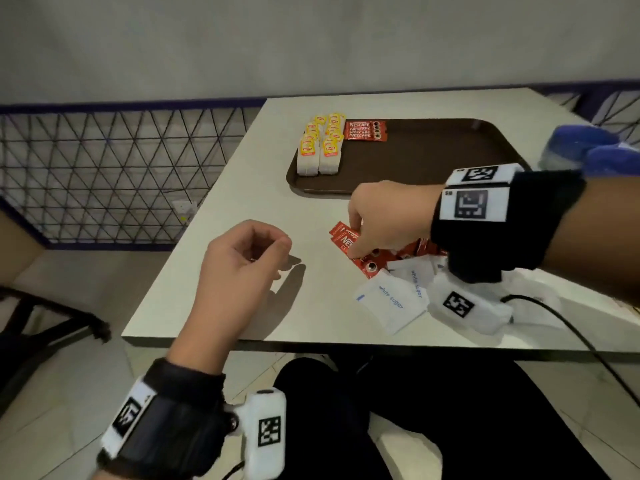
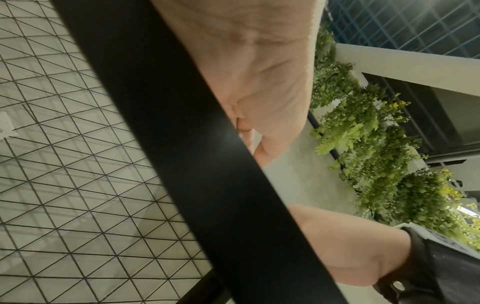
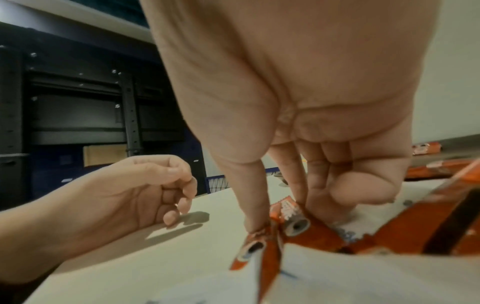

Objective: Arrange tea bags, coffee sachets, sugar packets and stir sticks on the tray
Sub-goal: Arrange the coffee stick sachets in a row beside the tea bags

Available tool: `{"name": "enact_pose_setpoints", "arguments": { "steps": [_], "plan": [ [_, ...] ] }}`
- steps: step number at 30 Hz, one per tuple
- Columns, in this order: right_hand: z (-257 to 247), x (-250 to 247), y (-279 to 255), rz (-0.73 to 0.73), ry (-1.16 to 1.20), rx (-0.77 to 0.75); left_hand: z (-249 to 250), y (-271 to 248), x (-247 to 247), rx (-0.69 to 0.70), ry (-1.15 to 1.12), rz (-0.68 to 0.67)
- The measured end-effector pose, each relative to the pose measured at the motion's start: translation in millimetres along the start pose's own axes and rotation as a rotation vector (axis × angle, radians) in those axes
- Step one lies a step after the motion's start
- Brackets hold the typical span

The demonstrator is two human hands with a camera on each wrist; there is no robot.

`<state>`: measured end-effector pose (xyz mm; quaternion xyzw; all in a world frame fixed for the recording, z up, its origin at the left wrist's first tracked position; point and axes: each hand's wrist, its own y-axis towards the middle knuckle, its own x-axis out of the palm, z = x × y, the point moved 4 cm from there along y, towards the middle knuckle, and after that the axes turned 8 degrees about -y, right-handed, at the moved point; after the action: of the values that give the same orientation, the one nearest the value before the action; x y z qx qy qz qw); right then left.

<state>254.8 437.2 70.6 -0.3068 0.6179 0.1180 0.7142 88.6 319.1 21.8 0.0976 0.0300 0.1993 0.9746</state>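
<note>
Right fingers [image 3: 255, 214]: thumb and forefinger of the right hand [image 1: 388, 216] pinch a red coffee sachet [image 3: 291, 222] off the loose pile [image 1: 367, 251] at centre frame on the table [image 1: 214, 289].
Left hand [image 1: 242, 258]: fingers loosely curled, holding nothing, left of the pile.
Sachet label: "NESCAFE".
Sugar packets [image 1: 391, 303]: white, "white sugar", lower right of the pile.
Tray [image 1: 433, 157]: brown, upper centre; yellow-tagged tea bags [image 1: 320, 147] and Nescafe row [image 1: 365, 130] at its left end.

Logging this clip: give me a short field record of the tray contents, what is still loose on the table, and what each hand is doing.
tray: brown, on the white table
on tray: tea bags in rows at the far left corner; coffee sachets beside them
loose on table: red coffee sachets, white sugar packets
right hand: pinches a red sachet from the loose pile
left hand: loosely curled above the table, holds nothing
stir sticks: not identifiable
</note>
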Motion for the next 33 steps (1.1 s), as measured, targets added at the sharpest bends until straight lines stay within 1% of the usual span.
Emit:
{"name": "enact_pose_setpoints", "arguments": {
  "steps": [4,7,9,12,14,16,17,19,22,24,26,29,31,33],
  "plan": [
    [-4.0,-1.2,4.3,0.004,0.08,0.027,2.1,0.1,0.1,-0.013,0.038,0.015],
    [-7.3,-4.3,3.3,0.032,0.103,-0.006,1.9,-2.2,0.5,-0.038,0.004,0.026],
    [-9.0,-12.5,-0.8,0.096,0.17,-0.039,3.7,-5.9,1.0,-0.046,-0.025,0.042],
    [-11.8,-31.1,-21.5,0.226,0.265,-0.113,10.9,-9.9,2.3,-0.012,-0.085,0.048],
    [-14.2,-35.1,-45.4,0.268,0.253,-0.215,17.5,-13.5,8.4,-0.002,-0.138,-0.001],
    [-17.8,-29.1,-71.8,0.238,0.234,-0.306,21.9,-19.0,22.3,-0.056,-0.206,-0.091],
    [-18.4,-23.2,-83.6,0.229,0.227,-0.32,23.6,-22.7,30.9,-0.073,-0.206,-0.143],
    [-15.5,-9.1,-98.6,0.277,0.201,-0.313,24.2,-29.1,48.0,-0.085,-0.187,-0.237],
    [-3.8,12.9,-102.7,0.433,0.247,-0.238,19.8,-32.1,60.2,-0.117,-0.201,-0.268],
    [10.3,28.8,-102.8,0.502,0.436,-0.128,17.9,-31.0,61.4,-0.133,-0.221,-0.253],
    [21.9,43.1,-107.3,0.559,0.737,-0.042,17.0,-29.3,60.9,-0.148,-0.251,-0.221],
    [25.8,64.5,-112.7,0.569,1.169,-0.042,15.8,-28.9,61.1,-0.169,-0.296,-0.187],
    [24.0,74.6,-112.5,0.599,1.312,-0.062,14.4,-30.1,62.9,-0.173,-0.306,-0.203],
    [25.0,82.1,-111.7,0.656,1.366,-0.055,13.7,-31.6,65.6,-0.177,-0.305,-0.227]
  ]
}}
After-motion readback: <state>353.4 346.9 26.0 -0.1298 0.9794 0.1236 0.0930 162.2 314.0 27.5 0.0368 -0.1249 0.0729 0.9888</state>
